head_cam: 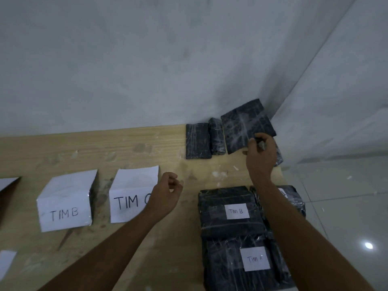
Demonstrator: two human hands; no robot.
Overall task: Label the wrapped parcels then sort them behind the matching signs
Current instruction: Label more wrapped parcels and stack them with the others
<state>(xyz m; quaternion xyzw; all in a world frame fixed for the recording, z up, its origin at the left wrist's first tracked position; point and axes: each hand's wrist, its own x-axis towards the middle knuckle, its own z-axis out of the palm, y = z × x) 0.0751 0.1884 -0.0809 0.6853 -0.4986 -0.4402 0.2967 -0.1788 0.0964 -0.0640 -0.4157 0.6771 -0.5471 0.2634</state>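
Observation:
My right hand (261,157) grips the near edge of a flat black wrapped parcel (245,124) and holds it tilted up at the table's far right corner. Two smaller unlabelled black parcels (197,140) (217,136) lie to its left by the wall. My left hand (168,191) hovers loosely curled and empty over the right part of the folded paper sign reading TIM C (130,196). The TIM B sign (65,201) stands to the left. Near me lie a black parcel labelled TIM B (228,211) and one labelled TIM A (245,263).
The wooden table (105,152) meets a grey wall at the back and ends at the right above a shiny tiled floor (346,217). Another black parcel (294,200) lies under my right forearm. White paper pieces (6,263) sit at the left edge.

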